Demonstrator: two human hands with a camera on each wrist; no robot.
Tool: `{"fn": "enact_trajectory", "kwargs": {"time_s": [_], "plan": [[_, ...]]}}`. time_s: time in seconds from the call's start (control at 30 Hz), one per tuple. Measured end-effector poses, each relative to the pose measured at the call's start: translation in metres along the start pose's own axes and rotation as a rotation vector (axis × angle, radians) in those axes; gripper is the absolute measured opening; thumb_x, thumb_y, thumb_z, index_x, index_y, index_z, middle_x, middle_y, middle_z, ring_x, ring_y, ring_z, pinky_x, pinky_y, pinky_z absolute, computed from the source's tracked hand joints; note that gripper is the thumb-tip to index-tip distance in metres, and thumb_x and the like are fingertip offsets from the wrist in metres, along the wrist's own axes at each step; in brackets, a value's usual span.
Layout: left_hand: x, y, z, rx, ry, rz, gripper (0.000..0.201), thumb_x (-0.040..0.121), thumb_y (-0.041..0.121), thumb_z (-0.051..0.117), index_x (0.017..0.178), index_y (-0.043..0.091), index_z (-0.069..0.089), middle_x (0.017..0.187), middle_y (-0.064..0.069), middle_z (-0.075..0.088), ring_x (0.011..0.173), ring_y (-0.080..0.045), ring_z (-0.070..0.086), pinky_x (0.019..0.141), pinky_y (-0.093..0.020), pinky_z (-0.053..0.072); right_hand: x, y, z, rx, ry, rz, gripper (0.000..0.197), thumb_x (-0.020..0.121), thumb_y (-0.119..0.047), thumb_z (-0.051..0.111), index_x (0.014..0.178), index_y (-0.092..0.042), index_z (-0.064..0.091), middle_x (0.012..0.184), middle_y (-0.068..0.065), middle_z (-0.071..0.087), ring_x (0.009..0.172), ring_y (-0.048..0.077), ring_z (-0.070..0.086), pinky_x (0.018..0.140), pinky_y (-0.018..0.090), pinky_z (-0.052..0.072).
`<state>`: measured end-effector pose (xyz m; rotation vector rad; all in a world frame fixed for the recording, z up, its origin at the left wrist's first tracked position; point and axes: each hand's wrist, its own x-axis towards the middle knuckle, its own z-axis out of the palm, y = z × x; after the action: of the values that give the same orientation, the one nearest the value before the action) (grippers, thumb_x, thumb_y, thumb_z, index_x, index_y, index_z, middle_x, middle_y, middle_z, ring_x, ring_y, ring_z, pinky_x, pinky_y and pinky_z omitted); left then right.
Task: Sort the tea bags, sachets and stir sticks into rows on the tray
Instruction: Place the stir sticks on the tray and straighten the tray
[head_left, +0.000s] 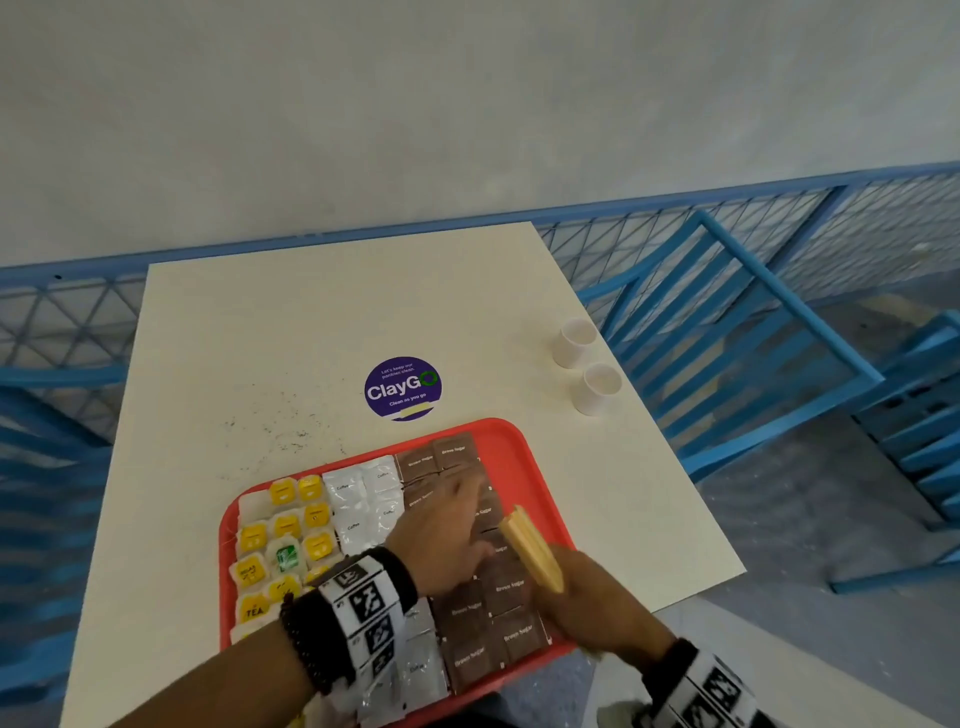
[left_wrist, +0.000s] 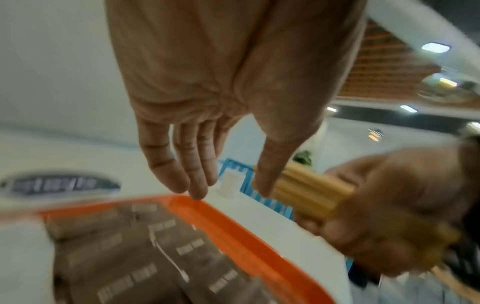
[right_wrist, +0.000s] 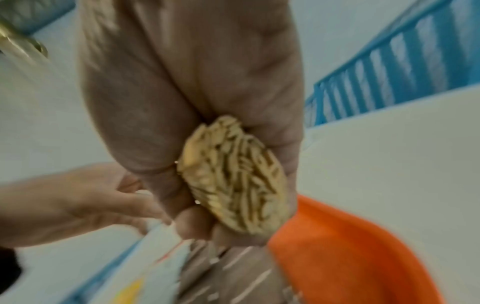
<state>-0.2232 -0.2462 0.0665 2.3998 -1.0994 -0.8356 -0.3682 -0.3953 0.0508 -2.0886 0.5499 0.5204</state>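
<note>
Tray: a red tray (head_left: 511, 441) sits at the near edge of a pale table (head_left: 311, 322); it holds three bands of packets side by side, and its right strip is bare.
Left band: tea bags (head_left: 283, 530), mostly white with yellow tags and one green tag, packed close in rough columns.
Middle band: white sachets (head_left: 363, 499) marked "Coffee", running from the far rim towards the near one, partly hidden by the left forearm.
Right band: brown sachets (head_left: 511, 592) marked "Brown Sugar", laid flat in two columns, edges touching.
Stir sticks: a thick bundle of pale wooden sticks (head_left: 532, 548), ends roughly flush, tilted up over the tray's right side above the brown sachets; none lies on the tray.
Right hand: the right hand (head_left: 597, 608) is clenched round the lower part of the bundle; the right wrist view shows the stick ends (right_wrist: 233, 174) bunched in the fist.
Left hand: the left hand (head_left: 441, 530) is stretched out, fingers (left_wrist: 179, 164) straight and relaxed, over the brown sachets; whether the tips touch them I cannot tell. It grasps nothing.
Cups: two white paper cups (head_left: 587, 364) stand upright near the table's right edge, well apart from the tray.
Sticker: a round purple "ClayGo" sticker (head_left: 402, 387) lies on the table just beyond the tray.
</note>
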Motion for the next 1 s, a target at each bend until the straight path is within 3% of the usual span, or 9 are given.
{"fn": "enact_trajectory", "kwargs": {"time_s": [0.1, 0.17, 0.27, 0.33, 0.47, 0.53, 0.6, 0.8, 1.0], "plan": [[0.025, 0.005, 0.033, -0.508, -0.221, -0.274, 0.038, 0.087, 0.042, 0.068, 0.113, 0.016, 0.059, 0.107, 0.0, 0.065, 0.098, -0.017, 0.063, 0.091, -0.039, 0.054, 0.029, 0.021, 0.001, -0.114, 0.19, 0.18, 0.011, 0.092, -0.025, 0.055, 0.098, -0.019, 0.048, 0.091, -0.004, 0.057, 0.088, 0.019, 0.059, 0.058, 0.012, 0.037], [0.04, 0.015, 0.058, -0.863, -0.265, -0.398, 0.031, 0.086, 0.041, 0.068, 0.098, 0.013, 0.064, 0.092, -0.007, 0.064, 0.082, -0.02, 0.064, 0.077, -0.04, 0.059, 0.046, 0.028, 0.007, -0.125, 0.238, 0.245, 0.016, 0.093, -0.029, 0.054, 0.1, -0.015, 0.048, 0.103, 0.007, 0.063, 0.098, 0.027, 0.062, 0.065, 0.021, 0.04], [0.059, 0.026, 0.078, -1.094, -0.189, -0.526, 0.026, 0.079, 0.035, 0.07, 0.084, 0.01, 0.068, 0.081, -0.011, 0.063, 0.07, -0.021, 0.058, 0.064, -0.032, 0.047, 0.058, 0.027, 0.019, -0.155, 0.248, 0.334, 0.035, 0.091, -0.031, 0.053, 0.119, -0.011, 0.046, 0.119, 0.013, 0.06, 0.108, 0.032, 0.062, 0.084, 0.037, 0.049], [0.066, 0.03, 0.081, -1.159, -0.157, -0.586, 0.024, 0.075, 0.029, 0.069, 0.085, 0.008, 0.069, 0.08, -0.013, 0.065, 0.074, -0.024, 0.059, 0.067, -0.034, 0.045, 0.06, 0.025, 0.024, -0.202, 0.255, 0.367, 0.041, 0.09, -0.028, 0.054, 0.125, -0.011, 0.042, 0.122, 0.012, 0.058, 0.113, 0.033, 0.06, 0.088, 0.039, 0.048], [0.072, 0.03, 0.087, -1.167, -0.126, -0.655, 0.025, 0.069, 0.026, 0.067, 0.084, 0.006, 0.07, 0.085, -0.013, 0.072, 0.081, -0.028, 0.068, 0.074, -0.035, 0.055, 0.062, 0.02, 0.035, -0.265, 0.285, 0.366, 0.041, 0.092, -0.022, 0.053, 0.129, -0.011, 0.038, 0.125, 0.009, 0.056, 0.116, 0.03, 0.059, 0.09, 0.039, 0.049], [0.076, 0.029, 0.092, -1.189, -0.115, -0.657, 0.027, 0.066, 0.025, 0.065, 0.085, 0.007, 0.073, 0.086, -0.012, 0.075, 0.086, -0.029, 0.072, 0.085, -0.042, 0.059, 0.063, 0.019, 0.037, -0.314, 0.298, 0.344, 0.04, 0.094, -0.023, 0.053, 0.129, -0.01, 0.037, 0.126, 0.009, 0.053, 0.117, 0.028, 0.056, 0.091, 0.038, 0.05], [0.077, 0.034, 0.09, -1.207, -0.121, -0.655, 0.028, 0.069, 0.024, 0.064, 0.089, 0.007, 0.076, 0.089, -0.013, 0.077, 0.089, -0.031, 0.073, 0.087, -0.049, 0.059, 0.062, 0.02, 0.037, -0.383, 0.306, 0.32, 0.045, 0.094, -0.027, 0.055, 0.131, -0.009, 0.038, 0.127, 0.009, 0.05, 0.118, 0.026, 0.053, 0.092, 0.036, 0.051], [0.07, 0.047, 0.082, -1.215, -0.109, -0.685, 0.016, 0.072, 0.026, 0.064, 0.07, 0.011, 0.068, 0.074, -0.011, 0.071, 0.075, -0.029, 0.069, 0.069, -0.036, 0.054, 0.061, 0.026, 0.033, -0.504, 0.312, 0.26, 0.045, 0.094, -0.028, 0.054, 0.134, -0.01, 0.041, 0.127, 0.008, 0.047, 0.118, 0.025, 0.048, 0.09, 0.034, 0.053], [0.067, 0.05, 0.076, -1.236, -0.073, -0.714, 0.017, 0.08, 0.028, 0.064, 0.08, 0.011, 0.064, 0.074, -0.007, 0.059, 0.069, -0.024, 0.057, 0.066, -0.03, 0.045, 0.056, 0.032, 0.016, -0.369, 0.242, 0.264, 0.053, 0.088, -0.033, 0.065, 0.132, -0.015, 0.042, 0.123, 0.007, 0.048, 0.115, 0.028, 0.054, 0.088, 0.036, 0.048]]}}
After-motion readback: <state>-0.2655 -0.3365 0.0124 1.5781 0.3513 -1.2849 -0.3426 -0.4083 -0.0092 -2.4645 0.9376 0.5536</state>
